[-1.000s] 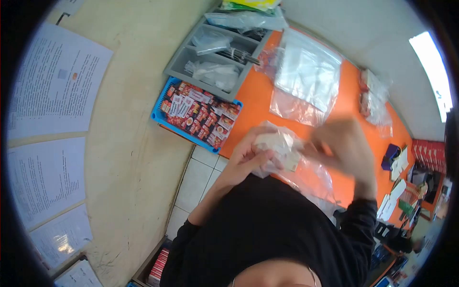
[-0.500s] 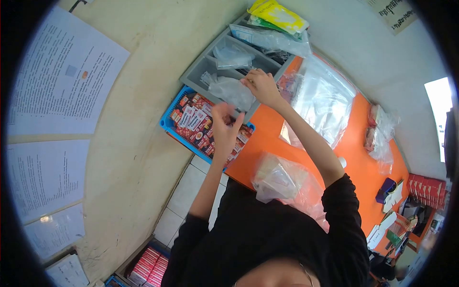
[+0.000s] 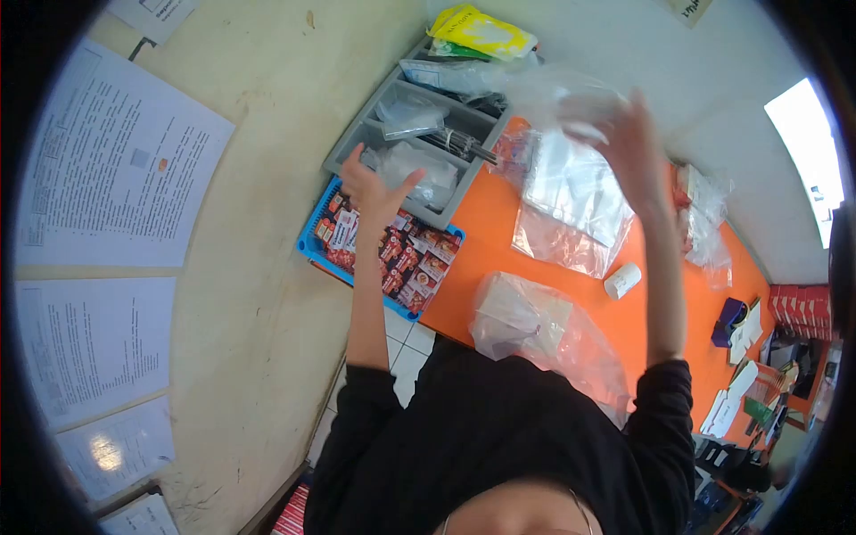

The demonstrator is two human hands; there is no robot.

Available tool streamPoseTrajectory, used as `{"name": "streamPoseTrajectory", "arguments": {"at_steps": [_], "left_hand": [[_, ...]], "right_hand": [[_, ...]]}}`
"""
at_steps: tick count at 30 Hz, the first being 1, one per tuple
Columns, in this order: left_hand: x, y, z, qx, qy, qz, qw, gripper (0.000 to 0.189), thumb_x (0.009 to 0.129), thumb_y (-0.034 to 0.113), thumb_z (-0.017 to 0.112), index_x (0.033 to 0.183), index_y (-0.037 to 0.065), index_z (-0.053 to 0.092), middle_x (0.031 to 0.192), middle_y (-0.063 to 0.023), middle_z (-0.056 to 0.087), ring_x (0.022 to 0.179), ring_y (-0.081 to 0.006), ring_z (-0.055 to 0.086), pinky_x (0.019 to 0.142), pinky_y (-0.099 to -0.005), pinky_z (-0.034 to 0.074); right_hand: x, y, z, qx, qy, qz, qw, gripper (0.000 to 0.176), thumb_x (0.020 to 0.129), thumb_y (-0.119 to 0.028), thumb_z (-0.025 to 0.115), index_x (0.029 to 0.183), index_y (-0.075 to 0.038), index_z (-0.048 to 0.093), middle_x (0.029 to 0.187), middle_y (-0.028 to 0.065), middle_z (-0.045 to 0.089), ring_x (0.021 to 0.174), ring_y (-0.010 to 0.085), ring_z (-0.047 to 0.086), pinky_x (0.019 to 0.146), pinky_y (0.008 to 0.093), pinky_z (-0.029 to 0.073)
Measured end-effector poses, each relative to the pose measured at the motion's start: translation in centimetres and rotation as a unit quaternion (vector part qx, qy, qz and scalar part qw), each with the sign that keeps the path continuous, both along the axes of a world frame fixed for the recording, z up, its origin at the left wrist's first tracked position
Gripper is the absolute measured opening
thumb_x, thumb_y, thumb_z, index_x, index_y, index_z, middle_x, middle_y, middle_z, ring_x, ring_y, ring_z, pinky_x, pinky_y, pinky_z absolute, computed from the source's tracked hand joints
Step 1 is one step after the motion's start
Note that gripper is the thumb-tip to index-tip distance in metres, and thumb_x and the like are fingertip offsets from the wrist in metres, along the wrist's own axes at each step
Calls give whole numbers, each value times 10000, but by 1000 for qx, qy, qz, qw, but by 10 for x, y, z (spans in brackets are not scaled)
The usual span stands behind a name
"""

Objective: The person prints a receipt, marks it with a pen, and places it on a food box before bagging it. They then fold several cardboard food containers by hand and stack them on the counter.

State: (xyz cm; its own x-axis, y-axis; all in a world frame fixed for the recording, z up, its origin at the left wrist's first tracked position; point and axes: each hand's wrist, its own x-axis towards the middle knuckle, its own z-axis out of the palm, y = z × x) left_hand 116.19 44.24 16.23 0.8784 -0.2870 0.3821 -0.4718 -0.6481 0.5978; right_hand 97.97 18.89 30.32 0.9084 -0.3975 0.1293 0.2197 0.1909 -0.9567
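Note:
My left hand (image 3: 374,192) is open, thumb and fingers spread, over the corner where a grey compartment tray (image 3: 426,214) meets a blue basket (image 3: 308,245) of printed cards (image 3: 419,263). Beneath its thumb, clear plastic bags (image 3: 419,174) fill the tray's front compartment. Raised above the table's far side, my right hand (image 3: 629,152) is closed on a thin clear plastic bag (image 3: 553,94), which trails leftward, smeared by motion. Below that hand lies a stack of flat clear plastic sleeves (image 3: 580,192).
A pink-tinted plastic bag with a pale block inside (image 3: 526,321) lies at the table's near edge. Behind it stands a white roll (image 3: 622,281). Wrapped packs (image 3: 700,214) rest along the right wall. A yellow packet (image 3: 481,31) sits atop the tray's back end.
My right hand has lifted from the tray and swung up and right, drawing a clear plastic bag with it. My left hand has shifted left and its fingers have spread.

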Motion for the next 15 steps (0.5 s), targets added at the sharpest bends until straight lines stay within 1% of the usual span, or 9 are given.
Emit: {"name": "streamPoseTrajectory", "arguments": {"at_steps": [2, 3, 4, 6, 7, 8, 9, 10, 15], "left_hand": [[-44, 32, 29, -178, 136, -123, 967, 964, 484, 436, 835, 1157, 7, 294, 1153, -175, 302, 1082, -295, 353, 896, -379, 323], [-82, 45, 49, -239, 198, -251, 917, 929, 506, 419, 827, 1143, 5, 292, 1122, -170, 306, 1074, -286, 352, 888, -374, 326], [-123, 50, 63, -295, 257, -370, 842, 895, 528, 403, 819, 1128, 3, 290, 1091, -164, 310, 1066, -278, 350, 880, -369, 329], [-181, 37, 63, -161, 181, -421, 874, 662, 634, 300, 766, 1059, 4, 353, 1019, -140, 384, 977, -234, 430, 806, -344, 377], [-184, 37, 75, -159, 186, -421, 874, 662, 634, 300, 766, 1059, 4, 353, 1019, -140, 384, 977, -234, 430, 806, -344, 377], [-182, 36, 90, -96, 315, -420, 846, 559, 663, 241, 742, 1020, 4, 383, 954, -114, 411, 904, -213, 468, 772, -325, 398], [-184, 37, 98, -29, 437, -411, 800, 456, 691, 182, 718, 980, 4, 414, 889, -89, 439, 831, -192, 506, 738, -305, 418], [-188, 40, 92, -192, 355, -423, 812, 268, 756, 86, 659, 896, 19, 440, 817, -47, 482, 740, -147, 546, 680, -253, 438], [-210, 49, 95, -342, 440, -438, 706, 174, 835, -47, 513, 854, 54, 372, 857, -52, 527, 792, -92, 554, 681, -215, 441]], "right_hand": [[-68, 33, 21, 16, -128, 55, 990, 376, 920, -273, 325, 1165, -20, 459, 1044, 165, 555, 914, 309, 572, 815, 470, 450], [-125, 30, 5, -378, 16, -50, 924, 275, 836, -163, 482, 1031, 32, 499, 1096, 157, 523, 945, 246, 550, 786, 379, 455], [-142, 47, -12, -372, 20, -52, 926, 275, 836, -163, 482, 1031, 32, 499, 1096, 157, 523, 945, 246, 550, 786, 379, 455], [-164, 77, -51, -43, -17, 189, 981, 106, 700, -10, 539, 801, 25, 536, 949, 105, 531, 784, 217, 535, 674, 357, 438], [-171, 88, -59, 130, -36, 299, 945, 71, 632, 67, 567, 686, 22, 554, 875, 79, 534, 704, 203, 527, 619, 346, 430], [-171, 103, -56, 136, -35, 297, 945, 71, 632, 67, 567, 686, 22, 554, 875, 79, 534, 704, 203, 527, 619, 346, 430], [-168, 121, -49, -121, 68, 172, 975, 81, 644, 64, 560, 715, 26, 564, 859, 92, 531, 700, 219, 531, 620, 346, 435], [-168, 132, -45, -367, 167, 31, 915, 97, 655, 61, 552, 744, 30, 574, 844, 105, 527, 695, 235, 535, 622, 347, 441], [-174, 157, -57, -455, 179, 19, 872, 149, 713, -10, 566, 854, -13, 614, 857, 100, 546, 758, 235, 563, 670, 315, 459]]}}
